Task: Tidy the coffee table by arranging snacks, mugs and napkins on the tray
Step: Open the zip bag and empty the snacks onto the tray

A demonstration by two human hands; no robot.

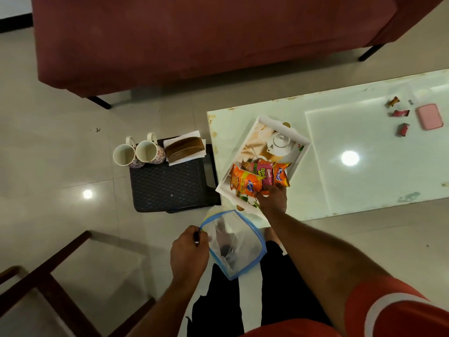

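A white tray with a printed teapot picture lies at the left end of the glass coffee table. Several orange and pink snack packets rest in the tray's near half. My right hand grips their lower ends over the tray. My left hand pinches the blue rim of a clear zip bag held open below the table's edge. Two floral mugs and a brown napkin holder with white napkins stand on a dark stool left of the table.
Small sweet wrappers and a pink case lie at the table's far right. A dark red sofa runs along the back. A wooden chair frame stands at the lower left on the tiled floor.
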